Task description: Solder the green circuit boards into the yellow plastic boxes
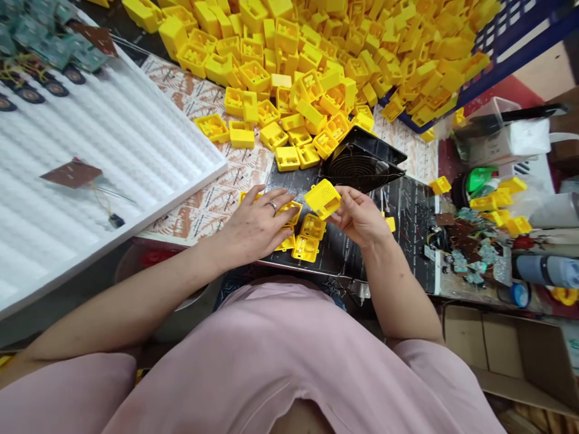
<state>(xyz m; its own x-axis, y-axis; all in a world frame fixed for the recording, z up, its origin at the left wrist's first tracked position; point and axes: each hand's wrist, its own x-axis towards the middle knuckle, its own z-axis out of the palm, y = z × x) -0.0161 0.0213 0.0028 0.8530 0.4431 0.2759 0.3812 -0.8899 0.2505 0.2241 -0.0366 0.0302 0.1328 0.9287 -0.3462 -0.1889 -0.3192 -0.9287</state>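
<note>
My right hand (360, 216) pinches a yellow plastic casing (322, 199) by its right edge, its face with small holes turned up. Spread over several yellow casings on the black mat, my left hand (256, 222) has its fingers stretched out and apart, a ring on one of them. Whether its fingertips press on the casings I cannot tell. Just right of that hand, two open casings (306, 248) lie with their hollow sides up. Behind my right hand stands a black fan (362, 160) with a round grille.
A big heap of yellow casings (312, 54) covers the back, spilling from a blue basket (493, 78). At left, a white foam sheet (149, 144) carries circuit boards (54, 45) with wired speakers. Loose boards (474, 262) lie at right, above a cardboard box (506, 349).
</note>
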